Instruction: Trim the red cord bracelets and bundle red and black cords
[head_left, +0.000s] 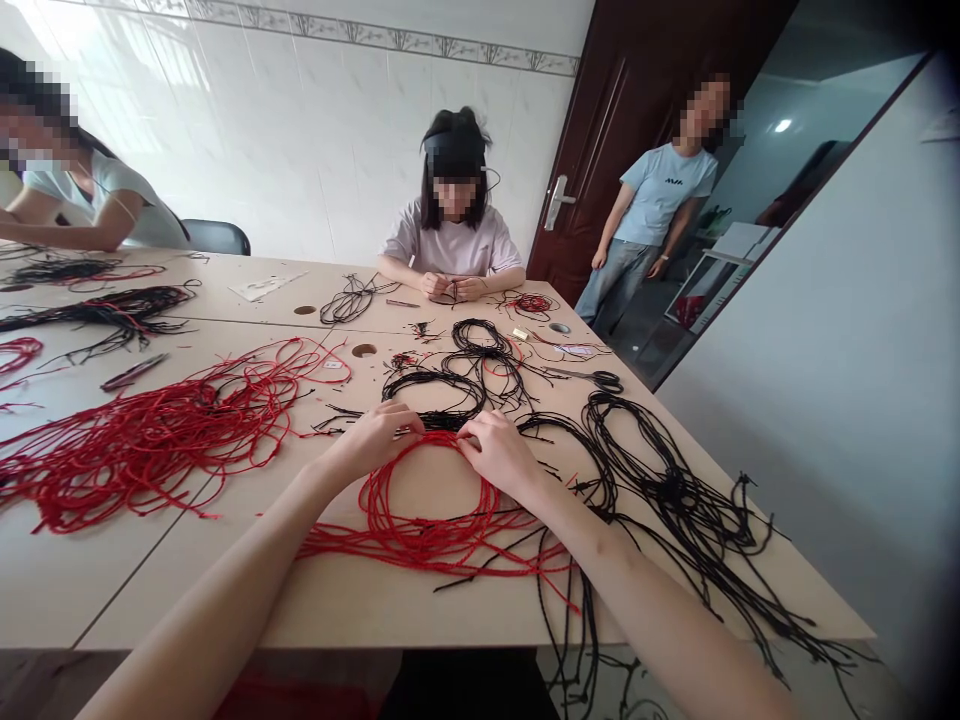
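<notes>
A bundle of red cords (427, 548) lies coiled in a loop on the table before me, its loose ends spreading left and right. At the upper left of that loop, my left hand (384, 432) is closed, thumb and fingers pinching the red strands. My right hand (501, 452) pinches the same bundle at the upper right, a short way apart. Just beyond my fingers rests a coil of black cords (435, 385). More black cords (600, 460) lie beside my right wrist, some passing under my forearm and over the table edge.
A large heap of red cords (187, 430) spreads to the left, near dark tweezers (135, 372). Black-handled scissors (604, 381) lie at the right, close to another black cord bundle (670, 485). A co-worker (454, 235) sits opposite, hands on cord. Another person (656, 200) stands by the door.
</notes>
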